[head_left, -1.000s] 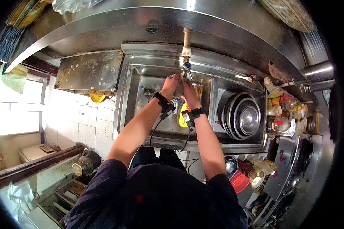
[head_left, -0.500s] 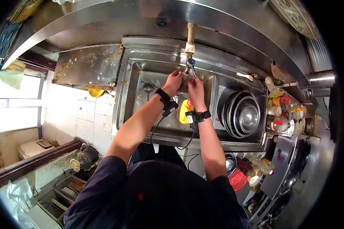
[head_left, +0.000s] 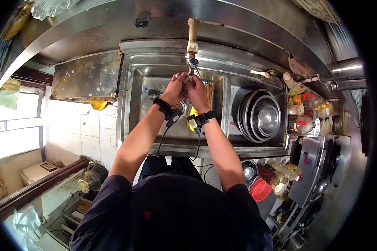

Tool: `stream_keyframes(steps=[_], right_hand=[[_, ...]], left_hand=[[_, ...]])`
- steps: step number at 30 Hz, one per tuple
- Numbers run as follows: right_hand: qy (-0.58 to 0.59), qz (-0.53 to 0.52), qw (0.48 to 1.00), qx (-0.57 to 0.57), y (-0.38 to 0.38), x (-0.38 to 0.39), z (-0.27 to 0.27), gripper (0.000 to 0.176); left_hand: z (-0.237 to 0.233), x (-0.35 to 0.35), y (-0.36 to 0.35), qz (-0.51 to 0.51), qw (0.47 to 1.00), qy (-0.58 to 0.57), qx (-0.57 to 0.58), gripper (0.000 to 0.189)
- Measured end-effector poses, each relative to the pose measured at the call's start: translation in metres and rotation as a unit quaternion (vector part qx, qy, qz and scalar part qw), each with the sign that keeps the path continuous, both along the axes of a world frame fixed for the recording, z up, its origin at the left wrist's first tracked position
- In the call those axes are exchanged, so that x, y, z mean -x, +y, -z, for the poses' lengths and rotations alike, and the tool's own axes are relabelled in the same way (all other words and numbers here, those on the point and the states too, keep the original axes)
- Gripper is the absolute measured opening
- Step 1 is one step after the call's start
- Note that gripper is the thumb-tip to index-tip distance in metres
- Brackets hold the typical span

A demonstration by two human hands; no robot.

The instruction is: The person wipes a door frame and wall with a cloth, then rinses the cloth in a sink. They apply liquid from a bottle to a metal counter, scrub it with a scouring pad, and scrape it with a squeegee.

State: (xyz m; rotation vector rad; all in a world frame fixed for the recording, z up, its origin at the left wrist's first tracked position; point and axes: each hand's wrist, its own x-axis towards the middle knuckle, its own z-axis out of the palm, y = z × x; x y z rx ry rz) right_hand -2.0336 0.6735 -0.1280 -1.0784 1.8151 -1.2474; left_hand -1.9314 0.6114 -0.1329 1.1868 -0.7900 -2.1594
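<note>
Directly below the tap (head_left: pixel 193 63), my left hand (head_left: pixel 174 88) and my right hand (head_left: pixel 197 93) come close together over the left sink basin (head_left: pixel 140 113). The fingers of both are curled inward around a small greyish thing that I cannot make out. A ladle (head_left: pixel 153 94) lies in the basin left of my left hand. Thin wooden sticks (head_left: pixel 210 93) stand just right of my right hand. Beneath my right wrist shows part of a yellow object (head_left: pixel 192 113), mostly covered by the wrist and its strap.
Nested metal bowls (head_left: pixel 266 119) fill the right basin. Bottles and jars (head_left: pixel 308 123) crowd the shelf at the right. A red basin (head_left: pixel 260 190) stands low at the right, and a steel panel (head_left: pixel 86 77) borders the sink on the left.
The view has shifted, so the sink sits further left. My hands have drawn closer together under the tap, and the wooden sticks now show beside my right hand.
</note>
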Motion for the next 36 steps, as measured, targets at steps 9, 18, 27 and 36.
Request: stream_keyframes(steps=[9,18,27,36], right_hand=[[0.149,-0.005,0.985,0.088,0.02,0.03,-0.084,0.032],[0.245,-0.076,0.962,0.089,0.025,0.009,-0.109,0.019],[0.068,-0.115,0.99,0.051,0.043,0.03,-0.077,0.035],[0.328,-0.165,0.927,-0.081,0.104,0.052,0.057,0.042]], left_hand=[[0.042,-0.011,-0.003,-0.006,0.997,0.014,0.07,0.025],[0.04,-0.077,0.046,0.013,0.964,-0.23,0.13,0.036],[0.17,-0.133,0.08,0.114,0.91,-0.372,0.146,0.059],[0.172,-0.086,0.127,0.354,0.826,-0.356,0.255,0.037]])
